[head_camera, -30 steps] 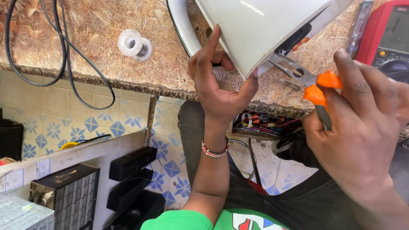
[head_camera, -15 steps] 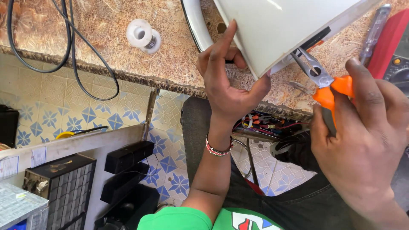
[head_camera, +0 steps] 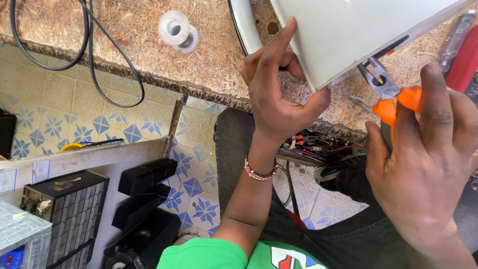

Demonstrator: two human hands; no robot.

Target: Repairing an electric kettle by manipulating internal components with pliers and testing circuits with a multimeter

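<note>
White casing (head_camera: 348,35) — orange-handled pliers (head_camera: 391,97)

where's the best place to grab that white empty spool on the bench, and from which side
Pinch the white plastic spool by its narrow waist between the two flanges, coming from above and the near side. It lies tilted on the speckled benchtop, well apart from the black cable.

Glossy white plastic casing (head_camera: 358,35), steel-jawed pliers (head_camera: 386,94) with orange rubber grips, rough speckled worktop (head_camera: 124,45).

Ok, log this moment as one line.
left hand: steadies white casing | right hand: grips orange-handled pliers | pliers' nose at casing edge | surface: speckled worktop
</note>
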